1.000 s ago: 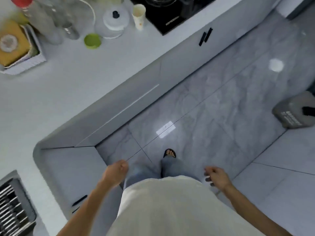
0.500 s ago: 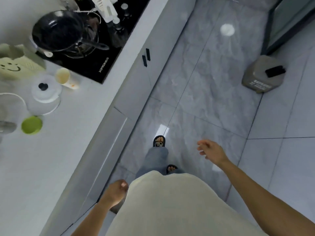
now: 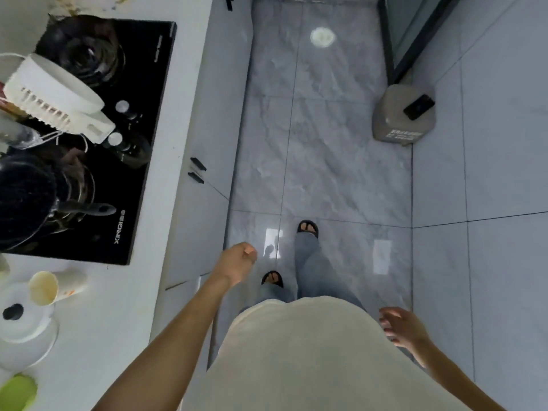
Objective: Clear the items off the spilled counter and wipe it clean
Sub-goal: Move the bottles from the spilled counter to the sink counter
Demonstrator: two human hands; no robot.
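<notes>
The white counter (image 3: 118, 321) runs down the left side. On it a paper cup (image 3: 50, 287) lies on its side, next to a white lid with a black knob (image 3: 20, 321) and a green round item (image 3: 17, 393). Brownish spill stains (image 3: 66, 7) mark the counter's far end beyond the black cooktop (image 3: 142, 143). My left hand (image 3: 237, 262) hangs loosely curled beside the cabinet fronts, holding nothing. My right hand (image 3: 406, 327) hangs relaxed at my right side, empty.
A dark pan (image 3: 26, 200) and a white slotted plastic container (image 3: 53, 90) sit on the cooktop. A grey bin (image 3: 400, 120) with a black object on top stands on the tiled floor at the right, by a dark door frame (image 3: 391, 48).
The view has swung along the counter toward the cooktop as I walk forward. My left hand swung forward and my right hand dropped back to my side.
</notes>
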